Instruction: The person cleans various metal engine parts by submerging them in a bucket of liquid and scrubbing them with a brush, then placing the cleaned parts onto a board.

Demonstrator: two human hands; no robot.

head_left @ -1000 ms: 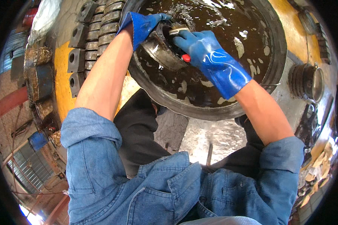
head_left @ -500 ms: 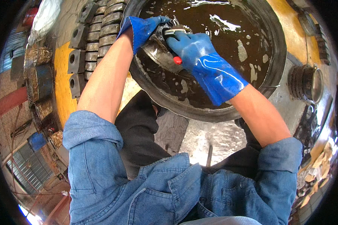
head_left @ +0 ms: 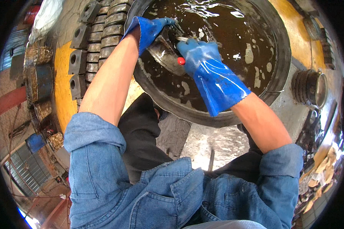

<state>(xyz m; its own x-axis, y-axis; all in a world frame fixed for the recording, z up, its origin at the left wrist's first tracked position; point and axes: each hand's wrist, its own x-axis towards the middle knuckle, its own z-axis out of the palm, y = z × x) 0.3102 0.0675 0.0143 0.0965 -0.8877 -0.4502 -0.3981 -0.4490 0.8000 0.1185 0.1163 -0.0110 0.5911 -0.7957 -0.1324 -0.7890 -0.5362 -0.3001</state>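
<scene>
Both my hands wear blue rubber gloves and work over a large round dark tub [head_left: 281, 57] of murky brown liquid. My left hand [head_left: 160, 26] grips the far edge of a rounded metal part [head_left: 162, 53], which lies tilted and partly under the liquid near the tub's left side. Closed round a tool with a red handle end [head_left: 181, 61], my right hand [head_left: 198, 49] is just right of the metal part. A pale edge of that tool shows beyond the fingers; its working end is mostly hidden by the glove and liquid.
Rows of stacked metal rings [head_left: 114, 32] and dark blocks with round holes [head_left: 77, 61] stand left of the tub. On the right is a ribbed cylindrical part [head_left: 309, 87]. My knees straddle the tub's near rim. Foam patches [head_left: 249, 53] float on the liquid.
My right hand has moved slightly down and to the right, and the tool's pale edge sits lower, near the liquid. The liquid ripples more around it. My left hand keeps its hold.
</scene>
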